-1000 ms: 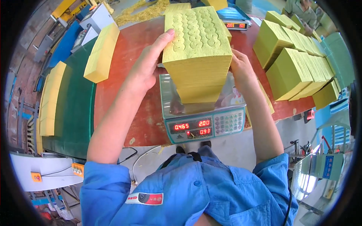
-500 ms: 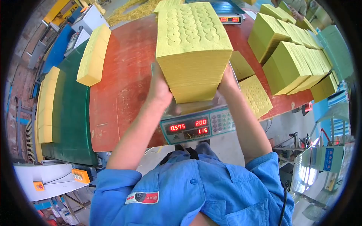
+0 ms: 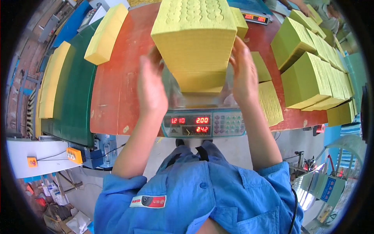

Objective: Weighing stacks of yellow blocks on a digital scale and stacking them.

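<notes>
A tall stack of yellow embossed paper sheets (image 3: pixel 198 54) rests on a digital scale (image 3: pixel 171 130) with red lit digits. My left hand (image 3: pixel 152 87) is open beside the stack's left side, its fingers extended and slightly blurred. On the opposite side, my right hand (image 3: pixel 244 76) is also open, with its fingertips close to the stack's right edge. Whether any fingertips still touch the paper, I cannot tell. Loose embossed yellow sheets (image 3: pixel 270 103) lie on the table to the right of the scale.
Several yellow paper stacks stand on the right (image 3: pixel 306 84) and on the left (image 3: pixel 105 37) of the red table (image 3: pixel 120 89). Another scale (image 3: pixel 255 17) is at the back. A co-worker's hand (image 3: pixel 304 7) shows at the far right. A green surface (image 3: pixel 74 93) adjoins the table.
Both hands have loosened from the stack and moved apart to its sides. The scale's digits have changed. My view has shifted, so the stack appears higher in the picture.
</notes>
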Demonstrator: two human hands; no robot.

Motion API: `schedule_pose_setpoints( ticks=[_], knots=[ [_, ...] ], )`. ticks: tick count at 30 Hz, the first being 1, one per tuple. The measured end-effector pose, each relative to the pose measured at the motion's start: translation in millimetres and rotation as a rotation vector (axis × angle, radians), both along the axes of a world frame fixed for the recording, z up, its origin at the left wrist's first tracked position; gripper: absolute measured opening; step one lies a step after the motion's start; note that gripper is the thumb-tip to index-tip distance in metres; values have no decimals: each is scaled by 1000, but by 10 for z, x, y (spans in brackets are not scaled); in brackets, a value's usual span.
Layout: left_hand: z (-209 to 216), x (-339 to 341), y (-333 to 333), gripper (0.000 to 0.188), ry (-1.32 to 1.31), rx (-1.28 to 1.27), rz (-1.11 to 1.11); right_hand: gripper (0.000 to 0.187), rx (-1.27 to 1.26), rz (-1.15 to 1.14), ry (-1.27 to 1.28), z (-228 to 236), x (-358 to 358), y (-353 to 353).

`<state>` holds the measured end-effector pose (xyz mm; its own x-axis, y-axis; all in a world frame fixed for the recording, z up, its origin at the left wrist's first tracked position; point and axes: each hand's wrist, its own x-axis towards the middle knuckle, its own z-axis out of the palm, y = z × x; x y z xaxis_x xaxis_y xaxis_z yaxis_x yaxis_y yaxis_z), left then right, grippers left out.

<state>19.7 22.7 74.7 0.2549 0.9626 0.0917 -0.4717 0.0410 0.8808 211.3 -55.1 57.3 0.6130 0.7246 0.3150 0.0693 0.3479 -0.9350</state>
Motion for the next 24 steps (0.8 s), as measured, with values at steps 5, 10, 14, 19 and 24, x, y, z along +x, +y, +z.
schedule_pose_setpoints(
  ticks=[5, 10, 14, 19, 24],
  knots=[
    [-11, -853, -622, 49, 219, 238, 148, 46, 3, 23, 128, 138, -189, -922],
    [-58, -1350, -819, 43, 318, 133, 211, 46, -51, 30, 248, 43, -383, -1378],
    [-74, -1490, -890, 41, 299, 161, 178, 44, -33, 28, 296, -40, -637, -1500],
    [-61, -1598, -918, 41, 281, 192, 89, 37, 43, 1, 330, -42, -927, -1609],
    [-66, -1666, -915, 41, 253, 212, 6, 37, 52, -38, 320, -33, -1073, -1699]
  ],
)
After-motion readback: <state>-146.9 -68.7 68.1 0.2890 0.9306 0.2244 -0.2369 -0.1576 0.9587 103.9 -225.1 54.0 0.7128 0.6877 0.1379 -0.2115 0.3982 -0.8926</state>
